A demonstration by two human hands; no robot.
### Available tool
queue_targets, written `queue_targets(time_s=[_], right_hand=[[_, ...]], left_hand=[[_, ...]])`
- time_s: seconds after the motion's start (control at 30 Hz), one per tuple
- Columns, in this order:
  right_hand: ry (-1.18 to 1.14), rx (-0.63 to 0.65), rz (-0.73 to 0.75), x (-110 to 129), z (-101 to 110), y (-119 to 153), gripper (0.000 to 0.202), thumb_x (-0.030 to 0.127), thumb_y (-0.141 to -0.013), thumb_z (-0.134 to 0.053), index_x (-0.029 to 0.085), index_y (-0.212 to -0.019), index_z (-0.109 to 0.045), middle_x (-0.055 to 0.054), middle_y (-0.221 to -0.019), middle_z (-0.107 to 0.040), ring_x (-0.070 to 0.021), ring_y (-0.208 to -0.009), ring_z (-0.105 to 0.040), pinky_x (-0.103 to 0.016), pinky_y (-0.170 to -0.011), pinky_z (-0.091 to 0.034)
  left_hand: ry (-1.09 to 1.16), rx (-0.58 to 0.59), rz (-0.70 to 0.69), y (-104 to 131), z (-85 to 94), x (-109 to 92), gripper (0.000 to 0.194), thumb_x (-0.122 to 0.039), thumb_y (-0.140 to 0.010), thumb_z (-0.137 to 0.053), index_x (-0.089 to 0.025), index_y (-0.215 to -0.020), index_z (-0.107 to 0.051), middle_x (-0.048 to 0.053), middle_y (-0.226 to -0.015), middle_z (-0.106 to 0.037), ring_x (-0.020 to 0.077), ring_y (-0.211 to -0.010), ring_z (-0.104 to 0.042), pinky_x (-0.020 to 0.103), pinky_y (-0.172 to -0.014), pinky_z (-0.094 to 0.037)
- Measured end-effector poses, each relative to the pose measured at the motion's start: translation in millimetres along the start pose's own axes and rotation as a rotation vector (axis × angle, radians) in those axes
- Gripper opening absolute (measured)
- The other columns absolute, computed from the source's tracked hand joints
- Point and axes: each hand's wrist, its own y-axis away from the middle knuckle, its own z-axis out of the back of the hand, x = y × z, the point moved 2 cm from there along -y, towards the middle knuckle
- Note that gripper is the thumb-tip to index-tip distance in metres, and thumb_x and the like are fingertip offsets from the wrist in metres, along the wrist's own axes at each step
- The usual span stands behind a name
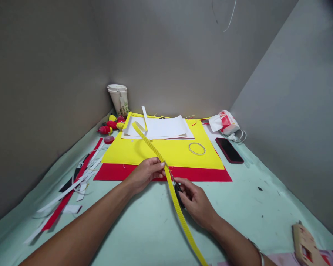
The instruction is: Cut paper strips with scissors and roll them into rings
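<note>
A long yellow strip of ribbed paper runs from the near edge of the view up over the stacked sheets. My left hand pinches it near its middle between thumb and fingers. Black-handled scissors are in my right hand, with fingers wrapped round the handles. Their blades lie against the strip just below my left fingertips; whether they are parted I cannot tell. Beyond my hands are yellow sheets on top of red sheets.
White paper and a tape ring lie on the yellow sheets. Cut strips are scattered at left. A paper cup and red-yellow wound pieces stand at back left. A phone and tissue pack are at right.
</note>
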Motion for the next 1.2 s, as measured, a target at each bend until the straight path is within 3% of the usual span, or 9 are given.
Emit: queue_targets(time_s=[0.43,0.53,0.63,0.77,0.9,1.0,1.1,1.2], right_hand=[[-0.101,-0.003,-0.033,-7.3,0.6,-2.9,0.035,0.033,-0.084,-0.056,0.02,-0.116,-0.061,0.001,-0.074,-0.052,-0.0127,-0.065,-0.048,-0.024,-0.058,-0.04],[-0.232,-0.019,-0.129,-9.1,3.7,-6.2,0.041,0.042,-0.085,-0.056,0.019,-0.12,-0.057,0.0,-0.075,-0.055,-0.012,-0.06,-0.049,-0.023,-0.051,-0.039],[-0.344,-0.026,-0.169,-7.3,7.0,-7.8,0.048,0.046,-0.083,-0.059,0.019,-0.123,-0.055,-0.004,-0.086,-0.06,-0.014,-0.066,-0.055,-0.025,-0.055,-0.044],[-0.471,-0.019,-0.182,-4.4,8.4,-6.3,0.054,0.044,-0.08,-0.062,0.02,-0.127,-0.051,-0.007,-0.095,-0.062,-0.0194,-0.085,-0.06,-0.029,-0.067,-0.049],[-0.42,-0.007,-0.172,-3.5,5.5,-5.3,0.068,0.036,-0.074,-0.071,0.021,-0.134,-0.042,-0.006,-0.103,-0.06,-0.0191,-0.094,-0.06,-0.031,-0.078,-0.05],[-0.309,-0.014,-0.176,-5.4,2.2,-6.5,0.083,0.024,-0.067,-0.076,0.022,-0.139,-0.035,-0.004,-0.102,-0.057,-0.0145,-0.082,-0.059,-0.027,-0.072,-0.05],[-0.247,0.008,-0.186,-6.8,-0.2,-7.8,0.084,0.018,-0.067,-0.073,0.023,-0.14,-0.033,-0.002,-0.098,-0.055,-0.0086,-0.067,-0.053,-0.022,-0.06,-0.046],[-0.263,0.014,-0.194,-5.8,-0.5,-8.3,0.084,0.016,-0.067,-0.072,0.022,-0.14,-0.032,-0.001,-0.098,-0.054,-0.0076,-0.067,-0.052,-0.021,-0.06,-0.045]], left_hand=[[-0.01,-0.031,-0.008,0.2,-1.0,-0.2,0.022,-0.028,-0.073,-0.074,-0.012,-0.081,-0.062,0.003,-0.069,-0.064,0.01,-0.06,-0.057,0.023,-0.061,-0.045],[-0.059,-0.11,-0.068,0.5,0.2,-3.7,0.021,-0.03,-0.074,-0.072,-0.013,-0.079,-0.06,0.002,-0.068,-0.064,0.011,-0.062,-0.058,0.022,-0.06,-0.045],[-0.17,-0.231,-0.173,1.3,2.0,-8.3,0.022,-0.033,-0.072,-0.071,-0.016,-0.076,-0.059,0.001,-0.064,-0.063,0.013,-0.061,-0.058,0.024,-0.06,-0.044],[-0.285,-0.346,-0.217,1.7,3.6,-10.0,0.023,-0.036,-0.071,-0.071,-0.018,-0.071,-0.056,-0.001,-0.058,-0.062,0.0137,-0.056,-0.056,0.025,-0.058,-0.043],[-0.313,-0.373,-0.209,1.1,2.6,-9.2,0.024,-0.035,-0.069,-0.071,-0.019,-0.068,-0.054,-0.001,-0.056,-0.061,0.0133,-0.053,-0.055,0.025,-0.056,-0.042],[-0.318,-0.354,-0.199,0.4,1.3,-8.8,0.024,-0.035,-0.069,-0.071,-0.019,-0.068,-0.053,-0.001,-0.056,-0.062,0.0135,-0.054,-0.056,0.025,-0.056,-0.044],[-0.32,-0.324,-0.192,0.1,0.4,-8.5,0.023,-0.035,-0.071,-0.07,-0.018,-0.07,-0.054,0.0,-0.058,-0.063,0.0135,-0.055,-0.057,0.025,-0.057,-0.045],[-0.295,-0.304,-0.181,-0.1,0.7,-7.5,0.021,-0.034,-0.073,-0.068,-0.017,-0.073,-0.056,0.001,-0.064,-0.064,0.0141,-0.06,-0.06,0.025,-0.058,-0.046]])
